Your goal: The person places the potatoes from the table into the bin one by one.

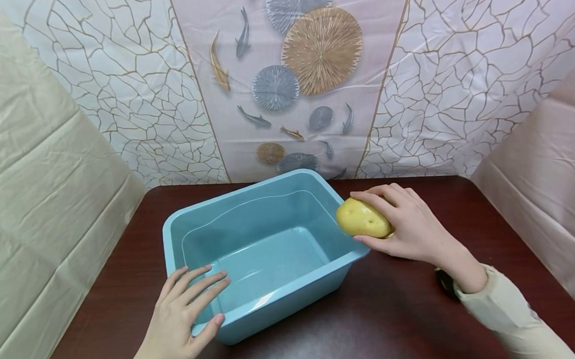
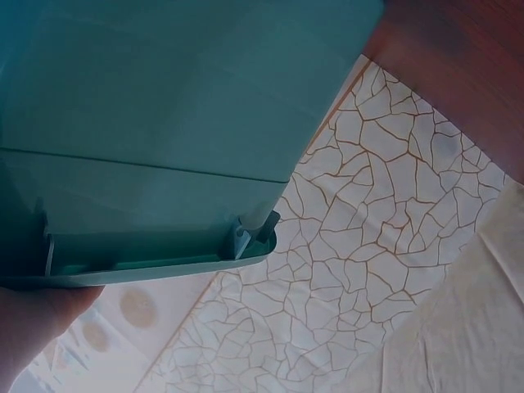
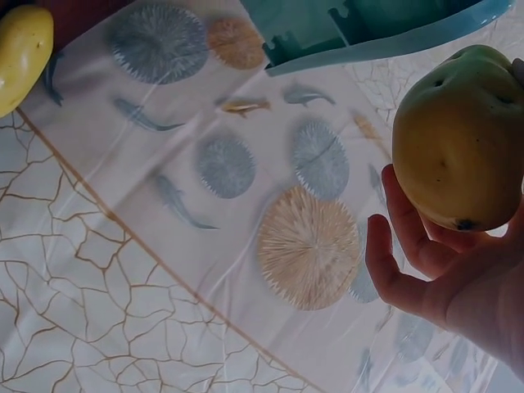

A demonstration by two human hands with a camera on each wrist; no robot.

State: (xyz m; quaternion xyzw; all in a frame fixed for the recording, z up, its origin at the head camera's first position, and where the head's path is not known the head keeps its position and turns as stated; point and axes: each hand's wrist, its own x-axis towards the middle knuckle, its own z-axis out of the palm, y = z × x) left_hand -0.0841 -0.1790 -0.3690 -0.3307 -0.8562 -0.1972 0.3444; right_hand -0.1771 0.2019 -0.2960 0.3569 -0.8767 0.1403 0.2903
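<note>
My right hand point(image 1: 409, 224) grips a yellow potato point(image 1: 363, 217) at the right rim of a blue plastic basin point(image 1: 270, 296). Thumb and fingers wrap the potato from either side, and small dark eyes show on its skin. In the right wrist view the same potato point(image 3: 458, 139) sits above the curved fingers. My left hand point(image 1: 179, 312) lies over the basin's near left corner, its fingers spread and fairly straight across the rim. The left wrist view shows the basin's outer wall point(image 2: 164, 106), with part of the left hand point(image 2: 37, 323) at its rim.
Another yellow, rounded thing point(image 3: 20, 57) shows at the left edge of the right wrist view. A dark object point(image 1: 446, 284) with a yellow edge lies partly hidden under the right forearm. Patterned cloth point(image 1: 412, 111) hangs behind the dark red tabletop point(image 1: 126, 282).
</note>
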